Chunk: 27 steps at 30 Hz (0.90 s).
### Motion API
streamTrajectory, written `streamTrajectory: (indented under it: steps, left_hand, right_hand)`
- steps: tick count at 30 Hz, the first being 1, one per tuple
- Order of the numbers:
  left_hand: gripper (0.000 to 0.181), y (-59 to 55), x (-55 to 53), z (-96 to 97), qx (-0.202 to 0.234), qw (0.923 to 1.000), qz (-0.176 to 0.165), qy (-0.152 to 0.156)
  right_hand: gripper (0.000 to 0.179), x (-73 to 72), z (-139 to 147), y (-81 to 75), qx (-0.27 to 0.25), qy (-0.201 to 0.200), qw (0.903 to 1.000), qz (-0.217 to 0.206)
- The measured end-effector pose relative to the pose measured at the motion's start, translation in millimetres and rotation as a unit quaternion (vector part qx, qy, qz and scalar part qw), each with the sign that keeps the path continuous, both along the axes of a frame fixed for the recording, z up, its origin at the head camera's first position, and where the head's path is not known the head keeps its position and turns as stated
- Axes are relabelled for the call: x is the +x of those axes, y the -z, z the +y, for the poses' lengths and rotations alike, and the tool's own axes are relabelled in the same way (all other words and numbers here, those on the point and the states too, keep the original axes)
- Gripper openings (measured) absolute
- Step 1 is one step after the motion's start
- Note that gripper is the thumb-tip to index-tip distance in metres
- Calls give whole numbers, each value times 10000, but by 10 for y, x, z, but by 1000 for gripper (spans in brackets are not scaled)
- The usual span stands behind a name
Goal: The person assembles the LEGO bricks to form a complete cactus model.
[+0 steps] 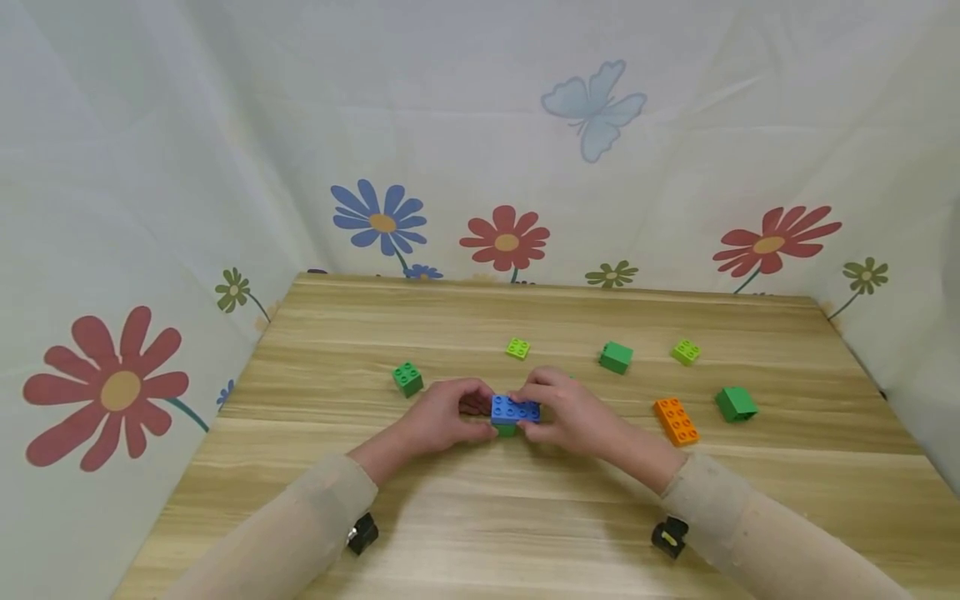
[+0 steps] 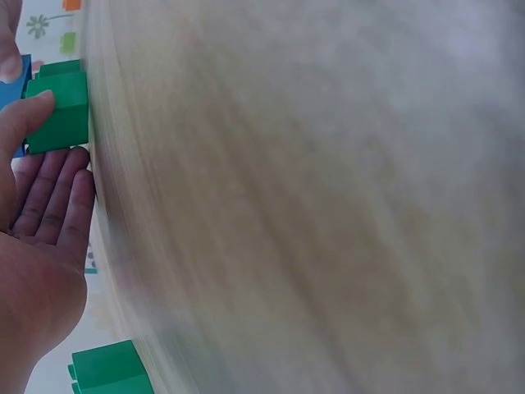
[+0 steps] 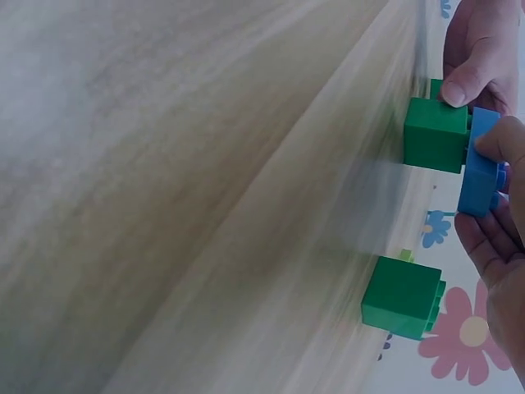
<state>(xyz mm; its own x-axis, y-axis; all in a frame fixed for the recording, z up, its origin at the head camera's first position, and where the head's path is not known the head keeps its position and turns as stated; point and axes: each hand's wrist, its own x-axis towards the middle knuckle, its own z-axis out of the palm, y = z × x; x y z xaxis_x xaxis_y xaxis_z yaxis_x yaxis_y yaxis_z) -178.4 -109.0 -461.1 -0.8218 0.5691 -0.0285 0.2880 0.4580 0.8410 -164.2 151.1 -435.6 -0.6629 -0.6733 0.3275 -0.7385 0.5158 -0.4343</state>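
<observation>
Near the middle of the table, a blue eight-stud toy brick (image 1: 515,409) lies across the top of a green brick (image 1: 506,430). My left hand (image 1: 442,414) grips the green brick, its thumb on the near face and its fingers behind. From the other side, my right hand (image 1: 573,414) pinches the blue brick between thumb and fingers. In the right wrist view, the blue brick (image 3: 480,168) sits against the stud side of the green brick (image 3: 435,135) and sticks out past it toward my right hand.
Left of my hands stands a green brick (image 1: 408,379). Beyond them lie a lime brick (image 1: 518,348), a green brick (image 1: 617,357) and another lime brick (image 1: 686,352). An orange brick (image 1: 677,421) and a green brick (image 1: 737,404) are on the right. A flowered curtain (image 1: 450,125) surrounds the table.
</observation>
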Motion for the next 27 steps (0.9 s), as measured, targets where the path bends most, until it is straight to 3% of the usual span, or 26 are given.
streamTrajectory:
  steps: [27]
  left_hand:
    - [28, -41, 5, 15, -134, 9997, 168, 81]
  right_hand:
    - [43, -17, 23, -59, 334, -156, 9991, -209]
